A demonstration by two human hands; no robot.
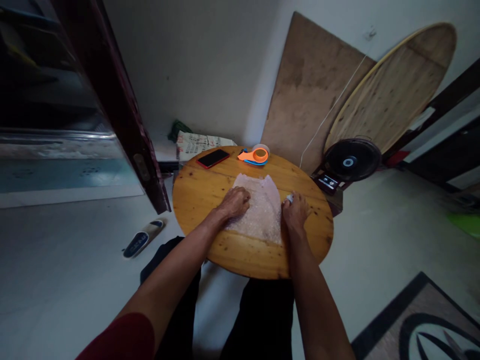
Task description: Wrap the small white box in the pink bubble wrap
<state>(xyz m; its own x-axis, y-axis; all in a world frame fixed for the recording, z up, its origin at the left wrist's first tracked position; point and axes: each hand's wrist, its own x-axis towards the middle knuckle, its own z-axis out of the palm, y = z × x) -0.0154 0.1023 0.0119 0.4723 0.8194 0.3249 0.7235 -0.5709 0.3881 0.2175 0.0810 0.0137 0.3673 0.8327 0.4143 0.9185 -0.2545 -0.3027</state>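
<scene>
The left hand [235,202] lies palm down on the left part of a sheet of bubble wrap [262,212], fingers curled loosely and pressing the sheet flat rather than closing a grip around anything. The right hand [295,212] sits at the sheet's right edge, its fingers bent over that edge; a small white thing [288,198] shows just at its fingertips, too small to make out, and whether the grip is closed on it or on the wrap cannot be told. The bubble wrap is spread in the middle of a round wooden counter [210,200], reaching from between the hands toward the far side. Beyond the wrap, near the counter's far rim, lies an orange and blue tape dispenser [254,156], and to its left, well apart from the hands, a phone in a red case [212,158] lies screen up. Behind the counter a printed sack [195,144] rests on the floor by the wall. To the right a black fan [351,160] stands low, with a flat wooden board [311,95] and a round wooden tabletop [393,85] leaning against the wall behind it. On the floor to the left lies a slipper [143,238], beside a dark door frame [123,110]. A patterned mat [423,320] lies at the lower right.
</scene>
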